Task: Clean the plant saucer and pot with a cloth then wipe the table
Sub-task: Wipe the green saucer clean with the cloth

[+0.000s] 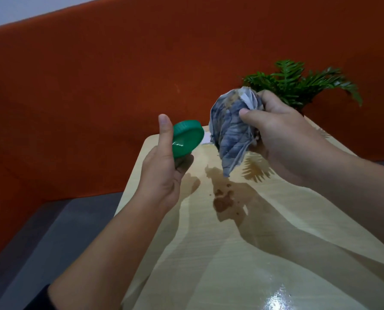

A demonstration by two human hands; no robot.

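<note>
I see the green round saucer tilted on edge, its hollow face turned toward the cloth. My left hand pinches it above the tabletop; my right hand grips the bunched, soiled cloth, hanging lengthwise downward beside it.

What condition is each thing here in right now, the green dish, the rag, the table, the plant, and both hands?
Green saucer: lifted off the table, tilted, wet-looking inside.
Cloth: bunched up, soiled brown near the top, held in the air.
Table: dirty, with brown soil spots and a wet smear.
Plant: at the far right of the table, its pot hidden.
Left hand: grips the saucer.
Right hand: grips the cloth.
</note>
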